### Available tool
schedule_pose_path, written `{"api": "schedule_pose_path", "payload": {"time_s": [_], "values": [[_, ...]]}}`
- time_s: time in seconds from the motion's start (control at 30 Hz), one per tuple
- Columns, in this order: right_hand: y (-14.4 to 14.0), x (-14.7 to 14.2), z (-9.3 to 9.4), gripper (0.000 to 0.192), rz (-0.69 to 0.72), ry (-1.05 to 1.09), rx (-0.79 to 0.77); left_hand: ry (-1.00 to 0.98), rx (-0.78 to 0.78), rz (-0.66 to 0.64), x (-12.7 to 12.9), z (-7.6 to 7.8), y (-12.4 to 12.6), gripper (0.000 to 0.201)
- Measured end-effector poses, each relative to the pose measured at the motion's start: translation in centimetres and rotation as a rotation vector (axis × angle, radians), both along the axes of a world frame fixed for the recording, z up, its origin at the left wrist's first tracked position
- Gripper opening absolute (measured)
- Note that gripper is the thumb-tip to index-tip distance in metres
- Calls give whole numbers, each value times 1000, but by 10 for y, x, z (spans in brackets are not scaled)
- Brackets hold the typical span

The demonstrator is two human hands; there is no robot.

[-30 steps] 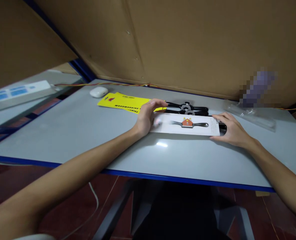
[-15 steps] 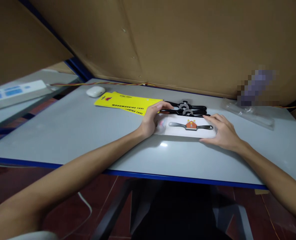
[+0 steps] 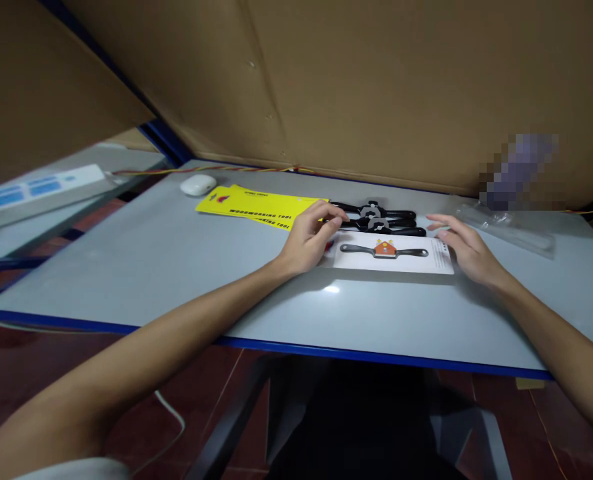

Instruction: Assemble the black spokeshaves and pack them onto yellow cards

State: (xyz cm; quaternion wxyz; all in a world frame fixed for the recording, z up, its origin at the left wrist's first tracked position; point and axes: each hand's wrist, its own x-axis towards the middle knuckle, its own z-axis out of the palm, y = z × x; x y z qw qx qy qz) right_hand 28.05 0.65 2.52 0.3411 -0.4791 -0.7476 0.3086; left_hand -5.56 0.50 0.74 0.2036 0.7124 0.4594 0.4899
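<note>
A white box or card (image 3: 401, 265) printed with a picture of a spokeshave lies on the table in front of me. My left hand (image 3: 306, 239) rests over its left end, covering part of it. The thumb stands apart from loosely bent fingers, whose tips reach the handles of the black spokeshaves (image 3: 403, 230). These lie side by side just behind the white package, their left handles partly hidden. At the package's right end, my right hand (image 3: 471, 252) hovers with fingers stretched and apart, holding nothing.
Yellow cards (image 3: 259, 203) marked "woodworking tool" lie left of the spokeshaves, near a white rounded case (image 3: 198, 185). Clear plastic packaging (image 3: 519, 230) is at the right, by a blurred-out purple object (image 3: 519, 173). A power strip (image 3: 41, 190) stands far left. A brown panel (image 3: 376, 100) closes the back.
Both hands held the white package by its ends, tilted up. Now it lies flat on the table; my right hand has let go and moved right, and my left hand has loosened.
</note>
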Motion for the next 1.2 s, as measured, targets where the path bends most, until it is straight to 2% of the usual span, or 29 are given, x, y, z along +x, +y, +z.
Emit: {"api": "schedule_pose_path", "payload": {"time_s": [0.1, 0.2, 0.3, 0.4, 0.47, 0.73, 1.0, 1.2], "values": [[8, 11, 10, 37, -43, -28, -226, 113, -3, 3, -2, -3, 1, 27], [10, 20, 20, 36, 33, 6, -466, 144, 2, -14, -3, -4, 1, 28], [10, 27, 25, 51, 125, 33, -599, 153, 20, -40, -3, -4, -1, 28], [12, 30, 22, 68, 156, 71, -637, 169, 38, -48, -1, -3, -3, 28], [14, 32, 19, 72, 164, 102, -666, 178, 45, -46, -1, -3, -3, 27], [19, 37, 12, 68, 234, 267, -782, 255, 60, -83, -5, -2, -2, 27], [17, 41, 14, 70, 307, 226, -834, 257, 80, -109, -6, -2, -3, 21], [20, 45, 14, 79, 306, 221, -890, 251, 76, -103, -6, -3, -2, 21]]}}
